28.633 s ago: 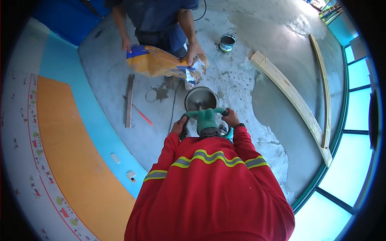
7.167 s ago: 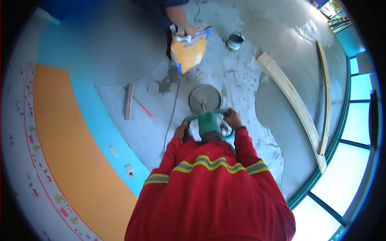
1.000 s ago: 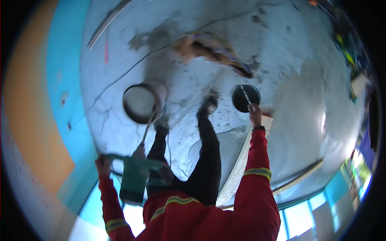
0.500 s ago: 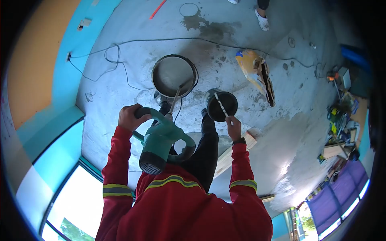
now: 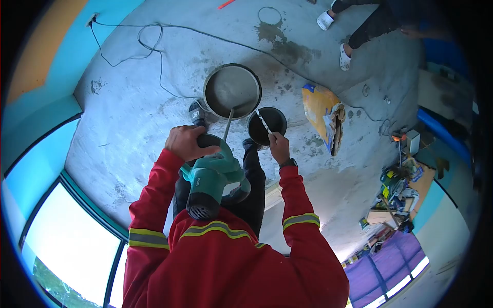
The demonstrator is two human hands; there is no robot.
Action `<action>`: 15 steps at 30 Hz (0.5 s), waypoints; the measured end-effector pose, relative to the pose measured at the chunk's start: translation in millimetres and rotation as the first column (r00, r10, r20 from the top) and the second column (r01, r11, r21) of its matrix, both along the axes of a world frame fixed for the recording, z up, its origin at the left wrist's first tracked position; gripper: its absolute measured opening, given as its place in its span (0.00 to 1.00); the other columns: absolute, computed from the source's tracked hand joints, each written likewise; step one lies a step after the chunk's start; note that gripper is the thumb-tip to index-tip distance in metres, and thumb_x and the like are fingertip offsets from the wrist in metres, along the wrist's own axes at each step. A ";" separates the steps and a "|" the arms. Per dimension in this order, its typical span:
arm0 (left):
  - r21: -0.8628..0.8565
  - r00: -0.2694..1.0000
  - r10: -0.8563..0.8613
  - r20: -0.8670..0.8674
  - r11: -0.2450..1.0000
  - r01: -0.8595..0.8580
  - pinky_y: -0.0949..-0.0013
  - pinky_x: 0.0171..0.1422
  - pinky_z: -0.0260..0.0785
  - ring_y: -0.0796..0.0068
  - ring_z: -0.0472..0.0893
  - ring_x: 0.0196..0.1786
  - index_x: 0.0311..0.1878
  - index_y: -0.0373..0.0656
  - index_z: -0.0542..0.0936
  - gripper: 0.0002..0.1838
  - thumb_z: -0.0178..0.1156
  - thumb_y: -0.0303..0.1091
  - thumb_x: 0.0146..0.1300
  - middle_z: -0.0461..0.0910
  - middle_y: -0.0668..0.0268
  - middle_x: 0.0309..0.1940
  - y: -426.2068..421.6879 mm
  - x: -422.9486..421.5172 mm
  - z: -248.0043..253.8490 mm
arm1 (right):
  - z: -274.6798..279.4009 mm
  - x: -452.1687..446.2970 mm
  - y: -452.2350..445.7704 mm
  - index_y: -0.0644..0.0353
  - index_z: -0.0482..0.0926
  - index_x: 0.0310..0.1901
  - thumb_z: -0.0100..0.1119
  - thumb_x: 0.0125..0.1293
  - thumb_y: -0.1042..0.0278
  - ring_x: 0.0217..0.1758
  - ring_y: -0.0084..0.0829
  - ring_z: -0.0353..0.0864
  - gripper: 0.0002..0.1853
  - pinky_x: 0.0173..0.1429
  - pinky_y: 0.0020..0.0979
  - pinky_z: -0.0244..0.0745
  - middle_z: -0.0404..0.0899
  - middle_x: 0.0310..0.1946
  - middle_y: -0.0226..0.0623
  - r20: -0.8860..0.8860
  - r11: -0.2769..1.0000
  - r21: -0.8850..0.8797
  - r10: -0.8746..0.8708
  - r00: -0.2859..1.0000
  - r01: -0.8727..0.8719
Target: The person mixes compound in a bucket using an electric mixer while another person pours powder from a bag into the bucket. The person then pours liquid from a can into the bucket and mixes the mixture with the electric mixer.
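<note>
My left hand [image 5: 187, 143] grips a handle of the green mixer [image 5: 208, 182], whose body hangs in front of my red sleeves. The mixer's shaft [image 5: 228, 124] runs down into a wide round tub [image 5: 207, 91] of grey mix. My right hand [image 5: 279, 148] is closed on the white handle [image 5: 263, 121] of a dark bucket [image 5: 271, 119], which is close beside the tub on its right. The bucket looks dark inside, and its contents cannot be made out. Right of the bucket, a torn yellow bag [image 5: 319, 110] lies on the floor.
A dark cable [image 5: 221, 37] crosses the grey floor, with loops at the left. Another person's legs [image 5: 367, 31] in white shoes are at the top right. Tools and boxes [image 5: 395, 187] are piled at the right. A wooden plank [image 5: 273, 195] lies behind my right forearm.
Earlier both my hands held the mixer; now my right hand holds the bucket handle. The bucket has come closer to the tub. The other person's legs show more fully, and my view has turned.
</note>
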State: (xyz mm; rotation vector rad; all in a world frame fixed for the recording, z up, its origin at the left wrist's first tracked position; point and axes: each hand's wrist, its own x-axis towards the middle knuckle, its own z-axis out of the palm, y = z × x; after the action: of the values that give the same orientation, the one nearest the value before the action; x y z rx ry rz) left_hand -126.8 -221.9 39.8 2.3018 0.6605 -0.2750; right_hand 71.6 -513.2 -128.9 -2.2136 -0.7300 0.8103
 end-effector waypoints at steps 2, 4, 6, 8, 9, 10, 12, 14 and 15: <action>-0.029 1.000 0.001 -0.008 1.000 -0.001 0.55 0.38 0.74 0.54 0.82 0.28 0.32 0.44 0.82 0.32 0.65 0.68 0.45 0.81 0.59 0.23 1.6 -5.6 -8.0 | -0.6 1.3 9.4 0.64 0.76 0.31 0.54 0.68 0.64 0.31 0.55 0.77 0.12 0.32 0.46 0.68 0.76 0.25 0.51 0.017 0.999 -0.008 0.034 0.999 -0.034; -0.048 1.000 0.005 0.001 0.999 -0.005 0.55 0.37 0.74 0.55 0.82 0.28 0.31 0.44 0.82 0.32 0.65 0.69 0.45 0.81 0.59 0.24 2.7 -10.9 -8.7 | -1.6 0.2 19.3 0.64 0.75 0.30 0.54 0.68 0.64 0.31 0.56 0.77 0.12 0.32 0.46 0.68 0.76 0.24 0.52 0.035 0.998 -0.011 0.069 0.997 -0.069; -0.056 1.000 -0.002 -0.001 0.998 0.002 0.55 0.37 0.74 0.55 0.82 0.28 0.30 0.44 0.82 0.32 0.65 0.69 0.45 0.81 0.60 0.24 5.0 -13.6 -7.1 | -4.4 0.4 30.4 0.64 0.75 0.30 0.54 0.68 0.64 0.31 0.56 0.76 0.12 0.32 0.46 0.68 0.76 0.24 0.52 0.059 0.995 -0.013 0.101 0.993 -0.101; -0.056 1.000 -0.013 -0.013 0.998 0.012 0.56 0.36 0.74 0.56 0.82 0.28 0.30 0.45 0.82 0.32 0.65 0.69 0.45 0.81 0.61 0.25 7.6 -12.0 -5.9 | -4.4 2.5 40.3 0.64 0.75 0.29 0.54 0.68 0.64 0.32 0.57 0.76 0.13 0.32 0.47 0.68 0.76 0.25 0.52 0.047 0.993 -0.053 0.113 0.993 -0.110; -0.055 1.000 -0.016 -0.013 0.998 0.015 0.56 0.36 0.74 0.56 0.82 0.28 0.30 0.45 0.82 0.32 0.64 0.69 0.45 0.81 0.62 0.25 9.1 -13.0 -3.6 | -2.9 1.8 44.7 0.64 0.75 0.29 0.54 0.67 0.64 0.32 0.57 0.76 0.13 0.33 0.48 0.68 0.76 0.25 0.52 0.043 0.991 -0.074 0.118 0.992 -0.114; -0.054 1.000 -0.018 -0.013 0.998 0.018 0.56 0.35 0.74 0.56 0.82 0.28 0.30 0.45 0.82 0.32 0.64 0.69 0.45 0.81 0.62 0.25 9.9 -13.8 -1.4 | -3.4 0.3 48.2 0.64 0.75 0.29 0.54 0.67 0.64 0.32 0.58 0.76 0.13 0.33 0.48 0.68 0.76 0.25 0.53 0.062 0.989 -0.080 0.127 0.990 -0.122; -0.058 1.000 -0.022 -0.005 0.998 0.021 0.56 0.35 0.74 0.56 0.82 0.28 0.30 0.45 0.82 0.32 0.64 0.70 0.45 0.81 0.62 0.25 8.8 -14.6 -2.1 | -6.2 -1.0 56.3 0.64 0.75 0.29 0.54 0.67 0.64 0.33 0.58 0.76 0.13 0.34 0.50 0.68 0.76 0.25 0.53 0.101 0.986 -0.091 0.147 0.984 -0.138; -0.068 1.000 -0.029 0.004 0.997 0.029 0.56 0.35 0.74 0.56 0.82 0.28 0.30 0.45 0.82 0.33 0.64 0.70 0.44 0.81 0.62 0.25 8.8 -16.5 -4.1 | -6.2 -0.1 65.3 0.63 0.75 0.30 0.54 0.67 0.63 0.34 0.58 0.77 0.12 0.35 0.51 0.68 0.77 0.26 0.53 0.103 0.977 -0.128 0.186 0.977 -0.172; -0.070 0.999 -0.034 -0.001 0.997 0.034 0.56 0.35 0.74 0.56 0.82 0.28 0.30 0.44 0.82 0.33 0.64 0.70 0.44 0.81 0.62 0.25 9.1 -13.9 -5.5 | -8.5 2.8 70.4 0.63 0.75 0.30 0.54 0.67 0.63 0.34 0.58 0.77 0.12 0.36 0.52 0.69 0.77 0.27 0.53 0.102 0.972 -0.146 0.203 0.974 -0.187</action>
State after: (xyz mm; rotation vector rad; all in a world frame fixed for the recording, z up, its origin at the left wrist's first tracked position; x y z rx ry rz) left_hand -140.7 -212.8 34.3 2.2482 0.6036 -0.3119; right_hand 74.3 -442.8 -137.4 -2.3518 -0.9884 0.8542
